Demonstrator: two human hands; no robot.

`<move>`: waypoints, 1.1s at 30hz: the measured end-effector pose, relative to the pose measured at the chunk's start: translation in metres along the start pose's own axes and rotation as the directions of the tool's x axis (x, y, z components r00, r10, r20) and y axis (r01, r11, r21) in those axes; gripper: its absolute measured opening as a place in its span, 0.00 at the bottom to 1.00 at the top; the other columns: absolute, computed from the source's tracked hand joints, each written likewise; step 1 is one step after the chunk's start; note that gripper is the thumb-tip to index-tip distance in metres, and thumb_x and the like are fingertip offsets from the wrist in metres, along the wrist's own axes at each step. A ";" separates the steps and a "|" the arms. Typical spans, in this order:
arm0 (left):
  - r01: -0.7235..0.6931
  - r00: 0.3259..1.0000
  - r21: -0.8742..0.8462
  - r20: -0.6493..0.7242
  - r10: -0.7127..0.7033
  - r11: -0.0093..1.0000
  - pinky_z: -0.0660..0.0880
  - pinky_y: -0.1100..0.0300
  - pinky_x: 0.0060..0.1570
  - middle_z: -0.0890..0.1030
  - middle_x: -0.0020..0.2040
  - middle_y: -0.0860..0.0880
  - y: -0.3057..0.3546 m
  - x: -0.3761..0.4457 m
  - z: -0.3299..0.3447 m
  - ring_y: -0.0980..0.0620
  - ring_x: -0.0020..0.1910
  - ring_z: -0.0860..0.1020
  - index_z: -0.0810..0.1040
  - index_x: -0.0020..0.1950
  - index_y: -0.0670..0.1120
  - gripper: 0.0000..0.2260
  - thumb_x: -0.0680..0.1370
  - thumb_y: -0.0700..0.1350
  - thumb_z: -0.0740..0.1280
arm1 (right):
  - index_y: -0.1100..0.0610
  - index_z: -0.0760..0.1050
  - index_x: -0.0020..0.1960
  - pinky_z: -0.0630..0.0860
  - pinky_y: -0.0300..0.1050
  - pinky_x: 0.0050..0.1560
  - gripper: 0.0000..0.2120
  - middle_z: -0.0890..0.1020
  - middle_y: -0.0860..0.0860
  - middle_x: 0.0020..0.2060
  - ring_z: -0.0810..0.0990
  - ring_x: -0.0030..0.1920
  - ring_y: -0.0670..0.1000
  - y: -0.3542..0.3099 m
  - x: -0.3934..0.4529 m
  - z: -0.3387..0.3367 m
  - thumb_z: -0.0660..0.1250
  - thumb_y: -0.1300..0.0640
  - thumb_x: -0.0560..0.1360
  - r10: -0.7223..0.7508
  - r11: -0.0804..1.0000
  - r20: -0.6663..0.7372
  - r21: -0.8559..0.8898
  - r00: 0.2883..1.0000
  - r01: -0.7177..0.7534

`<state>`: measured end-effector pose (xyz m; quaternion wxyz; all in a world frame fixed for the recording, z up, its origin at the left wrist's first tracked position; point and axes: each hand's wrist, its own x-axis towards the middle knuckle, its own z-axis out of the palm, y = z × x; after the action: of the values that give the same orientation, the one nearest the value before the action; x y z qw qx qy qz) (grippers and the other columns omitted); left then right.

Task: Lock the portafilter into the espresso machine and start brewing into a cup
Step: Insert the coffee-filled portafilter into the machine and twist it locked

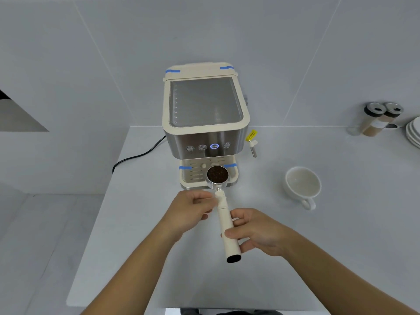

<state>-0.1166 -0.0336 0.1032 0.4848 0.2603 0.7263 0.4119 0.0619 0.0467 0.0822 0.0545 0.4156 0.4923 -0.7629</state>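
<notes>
A cream and steel espresso machine (205,114) stands at the back of the counter, one front button lit blue. I hold the portafilter (223,214) in front of it, its basket of dark coffee grounds hovering over the drip tray (193,176). My left hand (193,212) pinches the cream handle near the basket. My right hand (256,233) grips the handle lower down. An empty white cup (303,185) stands upright on the counter to the right of the machine, handle toward me.
A steam wand with a yellow tag (252,144) sticks out at the machine's right side. A black power cord (136,156) trails left. Two spice jars (377,119) and stacked white plates (414,133) sit far right. The counter's left edge (97,212) drops off.
</notes>
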 end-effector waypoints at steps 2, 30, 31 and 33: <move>-0.132 0.989 0.085 -0.059 0.137 0.988 0.81 0.56 0.46 0.85 0.41 0.51 0.011 -0.007 -0.012 0.52 0.40 0.83 0.83 0.45 0.54 0.05 0.74 0.44 0.73 | 0.59 0.76 0.59 0.83 0.54 0.45 0.18 0.83 0.60 0.52 0.84 0.50 0.56 0.001 0.003 -0.002 0.72 0.67 0.71 0.005 1.000 -0.016 0.005 1.000 -0.005; -0.496 0.752 0.859 0.352 0.558 0.126 0.56 0.41 0.72 0.64 0.76 0.50 0.156 0.095 -0.059 0.48 0.75 0.61 0.62 0.74 0.58 0.32 0.73 0.69 0.49 | 0.56 0.77 0.57 0.83 0.50 0.38 0.16 0.83 0.56 0.47 0.85 0.44 0.52 -0.026 0.060 0.024 0.71 0.68 0.71 -0.149 0.966 -0.074 0.200 0.986 0.161; -0.494 0.753 0.861 0.351 0.557 0.125 0.54 0.42 0.73 0.62 0.78 0.51 0.155 0.096 -0.059 0.49 0.76 0.58 0.61 0.75 0.58 0.32 0.73 0.69 0.49 | 0.57 0.77 0.56 0.82 0.50 0.38 0.16 0.83 0.56 0.47 0.85 0.44 0.52 -0.027 0.061 0.024 0.71 0.68 0.71 -0.159 0.963 -0.081 0.206 0.984 0.173; -0.487 0.759 0.863 0.341 0.555 0.134 0.48 0.46 0.75 0.57 0.80 0.52 0.154 0.096 -0.060 0.50 0.78 0.54 0.58 0.76 0.59 0.32 0.74 0.69 0.49 | 0.58 0.77 0.56 0.82 0.51 0.38 0.15 0.83 0.56 0.47 0.85 0.44 0.53 -0.028 0.065 0.026 0.71 0.67 0.71 -0.174 0.958 -0.093 0.214 0.980 0.190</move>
<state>-0.2122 0.1009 0.1984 0.0544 0.7059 0.7018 0.0793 -0.0089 0.0609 0.0617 -0.0806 0.3997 0.4418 -0.7991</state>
